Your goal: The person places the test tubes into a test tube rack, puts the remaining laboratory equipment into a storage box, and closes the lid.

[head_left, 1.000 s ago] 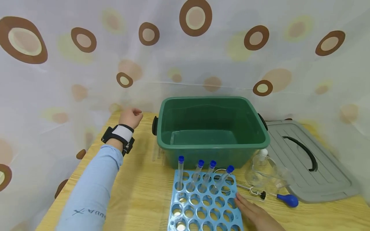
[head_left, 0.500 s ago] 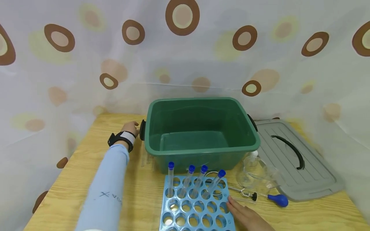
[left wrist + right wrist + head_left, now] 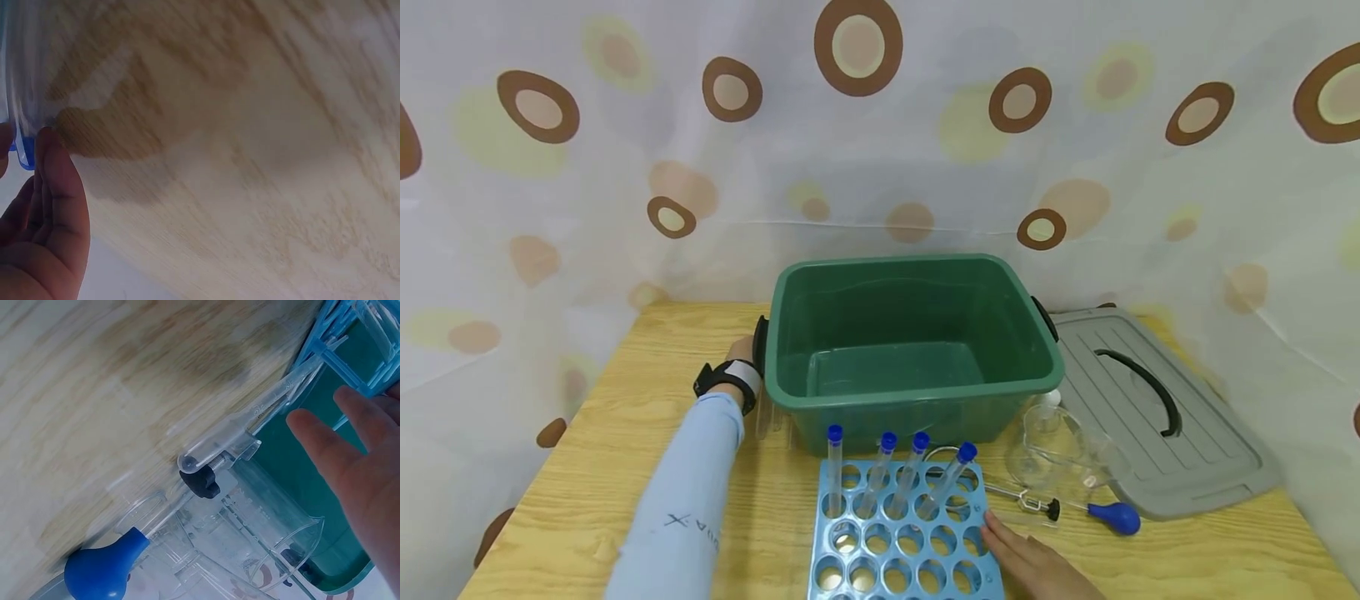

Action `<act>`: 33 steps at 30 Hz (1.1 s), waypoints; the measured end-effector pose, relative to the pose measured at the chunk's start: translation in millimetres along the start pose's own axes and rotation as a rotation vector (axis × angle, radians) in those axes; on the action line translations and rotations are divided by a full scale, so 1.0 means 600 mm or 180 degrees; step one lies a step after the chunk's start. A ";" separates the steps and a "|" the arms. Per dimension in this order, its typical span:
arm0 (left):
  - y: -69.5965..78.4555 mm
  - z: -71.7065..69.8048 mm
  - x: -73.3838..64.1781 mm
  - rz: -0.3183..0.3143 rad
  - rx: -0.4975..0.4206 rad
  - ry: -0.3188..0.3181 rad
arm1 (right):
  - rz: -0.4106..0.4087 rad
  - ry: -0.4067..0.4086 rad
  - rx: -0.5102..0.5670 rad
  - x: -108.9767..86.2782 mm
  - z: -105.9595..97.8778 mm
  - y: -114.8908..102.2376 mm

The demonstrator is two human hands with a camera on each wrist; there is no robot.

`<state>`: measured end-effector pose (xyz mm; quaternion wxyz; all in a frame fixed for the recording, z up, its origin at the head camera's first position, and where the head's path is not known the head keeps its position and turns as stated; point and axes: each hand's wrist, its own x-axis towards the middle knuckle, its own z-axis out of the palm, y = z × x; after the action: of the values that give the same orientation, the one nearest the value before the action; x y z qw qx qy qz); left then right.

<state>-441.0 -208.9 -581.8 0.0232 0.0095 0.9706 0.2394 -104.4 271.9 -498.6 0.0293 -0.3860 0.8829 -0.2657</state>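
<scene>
In the head view my left hand [image 3: 742, 348] reaches down beside the green bin's black handle [image 3: 761, 346], partly hidden by it. Clear test tubes [image 3: 762, 415] lie on the table there. Close up in the left wrist view, its thumb and fingertips stand either side of a tube's blue cap [image 3: 26, 155]; I cannot tell whether they pinch it. My right hand [image 3: 1037, 571] rests straight fingers against the right side of a blue test tube rack [image 3: 822, 542]. Several blue-capped test tubes [image 3: 835, 471] lean or stand in the rack's upper holes.
The green bin [image 3: 895, 400] stands behind the rack with nothing inside. To the right are clear glassware [image 3: 1052, 450], a metal clamp [image 3: 1030, 502], a blue rubber bulb [image 3: 1116, 517] and a grey lid [image 3: 1150, 433] with a black handle. A patterned curtain [image 3: 865, 167] hangs behind.
My left hand has gone down and in toward the bin's left handle and the tubes lying there. The right hand stays at the rack. The view has shifted leftward.
</scene>
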 end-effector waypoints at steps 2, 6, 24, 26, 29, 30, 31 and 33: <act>-0.001 0.001 -0.002 -0.0036 -0.0096 0.0013 | 0.0005 -0.0007 -0.0005 0.000 -0.001 -0.001; -0.075 0.058 0.054 0.0013 0.0191 0.0227 | 0.0054 -0.0069 0.0018 0.001 -0.003 -0.005; 0.171 -0.229 -0.221 -0.0689 -0.0444 0.0477 | -0.0020 -0.0088 -0.0321 0.001 -0.009 -0.006; 0.171 -0.241 -0.226 -0.0656 -0.0583 0.0770 | -0.0007 -0.0079 -0.0317 0.001 -0.010 -0.008; 0.170 -0.259 -0.230 -0.0624 -0.0851 0.1219 | -0.0019 -0.0050 -0.0334 0.000 -0.012 -0.010; 0.171 -0.265 -0.232 -0.0607 -0.0954 0.1368 | -0.0023 -0.0032 -0.0325 0.000 -0.012 -0.010; 0.173 -0.273 -0.234 -0.0584 -0.1053 0.1504 | -0.0036 -0.0014 -0.0325 -0.001 -0.013 -0.011; 0.181 -0.288 -0.242 -0.0541 -0.1227 0.1701 | -0.0063 0.0016 -0.0317 -0.001 -0.013 -0.012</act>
<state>-303.7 -197.2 -372.5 -0.2107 -0.1391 0.8766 0.4097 -101.3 271.8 -488.6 0.0052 -0.3949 0.8913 -0.2228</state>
